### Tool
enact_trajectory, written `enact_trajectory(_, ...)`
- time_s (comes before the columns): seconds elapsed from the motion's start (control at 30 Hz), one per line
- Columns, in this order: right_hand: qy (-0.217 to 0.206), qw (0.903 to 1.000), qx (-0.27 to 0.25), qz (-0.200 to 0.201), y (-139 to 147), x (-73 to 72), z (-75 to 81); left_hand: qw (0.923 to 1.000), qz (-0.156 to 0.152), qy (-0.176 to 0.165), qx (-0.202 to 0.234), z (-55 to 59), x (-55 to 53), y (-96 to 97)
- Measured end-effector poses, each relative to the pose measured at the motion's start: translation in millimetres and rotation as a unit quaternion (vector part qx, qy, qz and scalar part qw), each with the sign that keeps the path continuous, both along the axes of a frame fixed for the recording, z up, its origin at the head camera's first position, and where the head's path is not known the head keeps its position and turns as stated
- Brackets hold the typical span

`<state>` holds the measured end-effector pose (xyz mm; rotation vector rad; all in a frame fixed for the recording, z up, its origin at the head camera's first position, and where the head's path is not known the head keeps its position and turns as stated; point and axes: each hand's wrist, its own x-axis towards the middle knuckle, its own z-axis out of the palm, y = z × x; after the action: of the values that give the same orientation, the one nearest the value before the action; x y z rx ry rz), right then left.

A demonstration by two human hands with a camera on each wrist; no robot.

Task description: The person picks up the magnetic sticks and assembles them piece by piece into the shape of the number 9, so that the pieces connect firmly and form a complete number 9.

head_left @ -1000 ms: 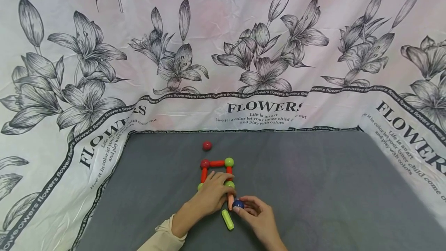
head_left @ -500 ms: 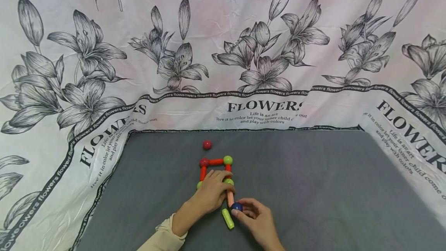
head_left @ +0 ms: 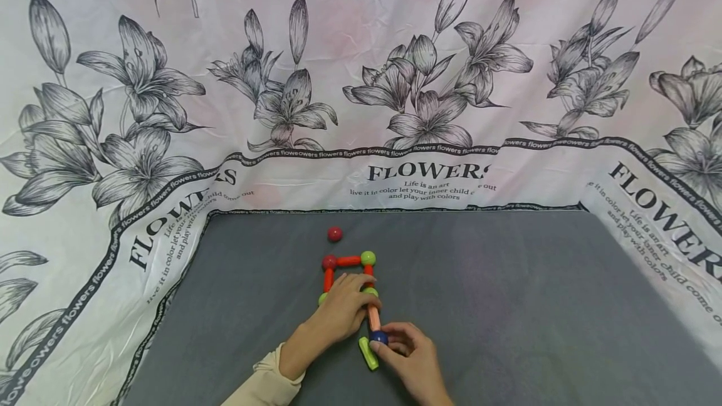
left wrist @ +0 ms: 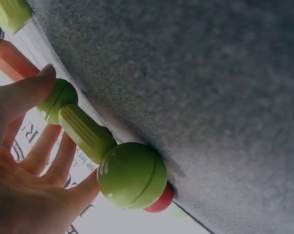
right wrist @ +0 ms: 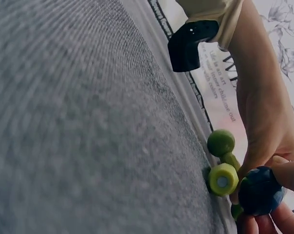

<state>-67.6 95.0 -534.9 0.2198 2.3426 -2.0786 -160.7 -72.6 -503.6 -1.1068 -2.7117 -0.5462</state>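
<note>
A square of balls and rods lies on the grey cloth, with a red corner ball point(head_left: 329, 262), a green corner ball point(head_left: 368, 259) and red rods point(head_left: 348, 260). My left hand point(head_left: 341, 311) covers its near side. In the left wrist view its thumb and fingers hold a green ball point(left wrist: 59, 100) between a yellow-green rod point(left wrist: 86, 132) and a salmon rod point(left wrist: 14, 61). My right hand point(head_left: 416, 359) pinches a dark blue ball point(head_left: 378, 337), which touches the near end of the salmon rod. A loose yellow-green rod point(head_left: 368, 354) lies just left of the blue ball.
Beyond the square sits a separate red ball point(head_left: 335, 234). The grey cloth point(head_left: 496, 281) stretches widely to the right. A white flower-printed sheet point(head_left: 316, 180) rises behind and at both sides.
My right hand has moved the blue ball slightly left and nearer, from beside the salmon rod to its end. The left hand stays in place.
</note>
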Motion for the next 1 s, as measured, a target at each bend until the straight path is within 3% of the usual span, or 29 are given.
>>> enact_trajectory(0.17,-0.002,0.9999,0.009,-0.004,-3,-0.5,-0.7,0.9997,-0.007,-0.006,0.021,-4.4,-2.3,-3.0)
enact_trajectory(0.33,0.003,0.9999,0.007,-0.008,-3,-1.3,-1.2,0.999,0.02,-0.03,0.025,-4.8,-2.9,-10.5)
enact_trajectory(0.6,0.009,0.9998,0.015,-0.002,-3,-5.9,-3.0,0.9988,0.032,-0.011,0.037,-5.2,-4.9,-14.7)
enact_trajectory(1.0,0.008,0.9984,0.053,0.016,-1,-10.5,-2.2,0.9972,0.042,-0.042,0.046,-3.9,-5.8,-15.6)
